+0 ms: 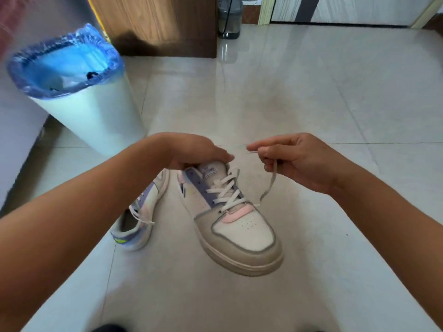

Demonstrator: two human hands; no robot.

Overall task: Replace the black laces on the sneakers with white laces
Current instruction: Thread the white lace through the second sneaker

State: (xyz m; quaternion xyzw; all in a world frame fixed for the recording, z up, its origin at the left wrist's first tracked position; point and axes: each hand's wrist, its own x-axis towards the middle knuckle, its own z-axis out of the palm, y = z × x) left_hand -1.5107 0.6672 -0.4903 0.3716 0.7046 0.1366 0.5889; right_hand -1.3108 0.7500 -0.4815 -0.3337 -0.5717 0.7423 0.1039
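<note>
A beige, white and purple sneaker (242,226) is held above the floor with its toe towards me, threaded with a white lace (229,190). My left hand (199,149) grips the sneaker at its tongue and collar. My right hand (294,159) pinches the free end of the white lace, which runs slack down to a low eyelet on the right side. The second sneaker (141,212) lies on the floor to the left, partly behind my left forearm, with white lace showing near its opening.
A white bin (96,116) lined with a blue bag stands at the left on the glossy tiled floor (311,92). A wooden cabinet (155,25) and a dark water jug (229,20) stand at the back. A door is at the far right.
</note>
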